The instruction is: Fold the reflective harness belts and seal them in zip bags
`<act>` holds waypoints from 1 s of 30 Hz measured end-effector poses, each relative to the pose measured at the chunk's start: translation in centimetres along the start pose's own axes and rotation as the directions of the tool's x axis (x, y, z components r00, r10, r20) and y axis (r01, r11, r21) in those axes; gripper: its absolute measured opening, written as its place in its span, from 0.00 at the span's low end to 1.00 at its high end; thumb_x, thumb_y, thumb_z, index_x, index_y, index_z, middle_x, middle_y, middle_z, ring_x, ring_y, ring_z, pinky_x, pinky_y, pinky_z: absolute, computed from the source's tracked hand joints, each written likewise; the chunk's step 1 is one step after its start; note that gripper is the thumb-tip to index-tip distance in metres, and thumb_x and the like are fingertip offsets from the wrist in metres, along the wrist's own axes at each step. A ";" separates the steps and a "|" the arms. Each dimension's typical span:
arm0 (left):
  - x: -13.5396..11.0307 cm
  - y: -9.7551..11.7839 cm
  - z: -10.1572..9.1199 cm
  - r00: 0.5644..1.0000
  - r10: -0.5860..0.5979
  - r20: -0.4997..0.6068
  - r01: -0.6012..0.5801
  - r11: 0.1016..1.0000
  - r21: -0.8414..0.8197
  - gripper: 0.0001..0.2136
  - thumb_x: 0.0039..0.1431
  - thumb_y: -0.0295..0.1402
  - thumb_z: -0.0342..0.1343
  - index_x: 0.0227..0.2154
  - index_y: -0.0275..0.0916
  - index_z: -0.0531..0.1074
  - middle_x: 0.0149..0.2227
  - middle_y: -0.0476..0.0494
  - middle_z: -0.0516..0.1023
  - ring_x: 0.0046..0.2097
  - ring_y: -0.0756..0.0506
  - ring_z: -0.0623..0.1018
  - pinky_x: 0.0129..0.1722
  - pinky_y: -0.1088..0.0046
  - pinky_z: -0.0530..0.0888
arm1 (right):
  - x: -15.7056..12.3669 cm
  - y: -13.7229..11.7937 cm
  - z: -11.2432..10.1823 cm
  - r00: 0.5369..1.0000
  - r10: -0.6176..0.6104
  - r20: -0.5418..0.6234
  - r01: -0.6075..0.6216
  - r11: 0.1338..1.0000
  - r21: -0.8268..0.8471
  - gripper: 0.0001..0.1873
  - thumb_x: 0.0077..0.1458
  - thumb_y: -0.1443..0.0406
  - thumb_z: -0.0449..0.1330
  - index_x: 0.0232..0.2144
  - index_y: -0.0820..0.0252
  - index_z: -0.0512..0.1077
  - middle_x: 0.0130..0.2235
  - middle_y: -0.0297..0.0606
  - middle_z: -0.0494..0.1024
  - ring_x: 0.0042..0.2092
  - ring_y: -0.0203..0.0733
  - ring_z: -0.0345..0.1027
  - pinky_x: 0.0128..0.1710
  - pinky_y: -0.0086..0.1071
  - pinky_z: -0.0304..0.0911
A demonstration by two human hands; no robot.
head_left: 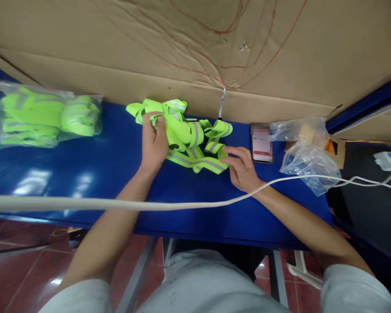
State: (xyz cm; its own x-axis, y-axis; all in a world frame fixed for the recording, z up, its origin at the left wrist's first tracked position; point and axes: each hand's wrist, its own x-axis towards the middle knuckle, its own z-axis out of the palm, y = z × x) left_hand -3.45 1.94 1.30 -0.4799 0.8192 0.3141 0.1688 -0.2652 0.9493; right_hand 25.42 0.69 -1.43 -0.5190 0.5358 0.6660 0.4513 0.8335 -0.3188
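A loose heap of neon yellow reflective strap [185, 134] with grey stripes lies on the blue table, its loops spread to the right. My left hand [154, 141] is closed on the upper left part of the heap, thumb and fingers pinching the strap. At the heap's right end, my right hand [243, 167] has its fingers curled on the edge of a strap loop. Dark buckle-like pieces show among the folds, partly hidden.
Clear bags of the same yellow straps [32, 115] lie at the left. On the right are a phone [261, 145] and crumpled plastic bags [308, 158]. A white cable [182, 205] crosses in front of my forearms. Brown cardboard [117, 65] stands behind the table [189, 217].
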 end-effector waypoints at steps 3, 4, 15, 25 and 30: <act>-0.8 1.1 -0.2 0.989 0.135 0.059 -0.143 0.975 0.168 0.25 0.67 0.57 0.59 0.53 0.42 0.71 0.42 0.43 0.71 0.52 0.41 0.76 0.56 0.64 0.74 | 0.5 -0.3 0.5 0.981 -0.004 0.192 0.001 1.000 0.019 0.19 0.72 0.66 0.54 0.62 0.57 0.70 0.60 0.47 0.78 0.61 0.47 0.73 0.60 0.45 0.68; -1.1 1.4 -0.1 0.974 0.193 0.115 -0.215 0.949 0.229 0.26 0.67 0.56 0.59 0.57 0.42 0.69 0.45 0.41 0.72 0.54 0.39 0.76 0.57 0.61 0.74 | 0.7 -0.5 0.6 0.965 -0.017 0.260 0.013 1.000 0.016 0.20 0.72 0.66 0.53 0.64 0.58 0.68 0.61 0.48 0.78 0.62 0.46 0.72 0.61 0.44 0.68; -3.4 1.7 0.8 0.836 0.098 0.540 -0.490 0.577 0.654 0.33 0.59 0.39 0.66 0.67 0.47 0.65 0.67 0.29 0.64 0.66 0.22 0.69 0.60 0.41 0.71 | -0.1 5.6 -10.7 0.943 0.328 -0.058 -0.305 0.779 -0.547 0.27 0.68 0.57 0.58 0.66 0.57 0.68 0.69 0.57 0.67 0.69 0.65 0.63 0.66 0.63 0.55; -2.0 1.6 0.1 0.938 0.134 0.319 -0.293 0.800 0.524 0.14 0.66 0.39 0.62 0.52 0.45 0.76 0.49 0.43 0.80 0.48 0.38 0.79 0.56 0.63 0.73 | -7.2 12.6 -16.0 0.847 0.498 -0.187 -0.492 0.600 -0.631 0.47 0.55 0.42 0.69 0.69 0.59 0.67 0.65 0.65 0.71 0.65 0.68 0.66 0.61 0.58 0.56; -1.6 -0.8 1.1 0.971 0.127 0.204 -0.170 0.963 0.210 0.18 0.66 0.44 0.63 0.53 0.42 0.71 0.53 0.42 0.77 0.56 0.40 0.76 0.63 0.63 0.69 | -6.6 14.2 -16.2 0.859 0.460 -0.227 -0.494 0.622 -0.608 0.25 0.61 0.46 0.67 0.48 0.60 0.81 0.47 0.61 0.82 0.54 0.62 0.75 0.55 0.52 0.63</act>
State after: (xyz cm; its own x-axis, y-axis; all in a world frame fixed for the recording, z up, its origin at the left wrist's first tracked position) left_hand -1.88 1.36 -0.04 -0.2686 0.8652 0.4235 0.4253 -0.2880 0.8580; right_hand 47.03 6.81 0.56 -0.0735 0.8128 0.5779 0.9783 0.1714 -0.1167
